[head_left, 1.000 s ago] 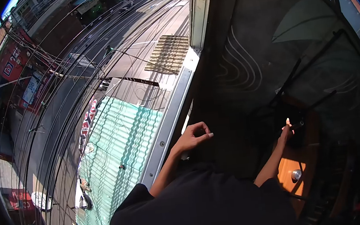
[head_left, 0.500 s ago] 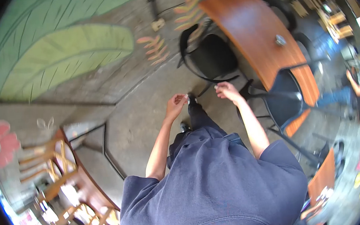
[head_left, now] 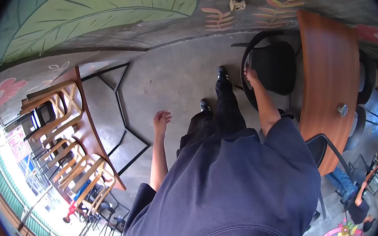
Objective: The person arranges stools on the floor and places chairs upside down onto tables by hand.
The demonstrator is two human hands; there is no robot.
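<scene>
My left hand (head_left: 162, 122) hangs over the bare concrete floor with its fingers loosely bent and apart; I see nothing in it. My right hand (head_left: 251, 74) is closed, its fingers bunched together, in front of the curved back of a black chair (head_left: 275, 68). Whether it touches the chair or holds something small cannot be made out. Beyond the chair stands a long brown wooden table (head_left: 326, 82) with a small shiny metal object (head_left: 342, 110) on top.
On my left, wooden chairs (head_left: 63, 107) are stacked on a brown tabletop (head_left: 90, 127) with a black angled frame (head_left: 119, 102) beside it. Another black chair (head_left: 317, 149) stands near the table's close end. A person (head_left: 359, 206) is at the lower right. A painted wall (head_left: 144, 31) runs ahead.
My view has turned to the right and my hands have moved farther apart. The left fingers have loosened from a pinch. The right hand now overlaps the black chair in view.
</scene>
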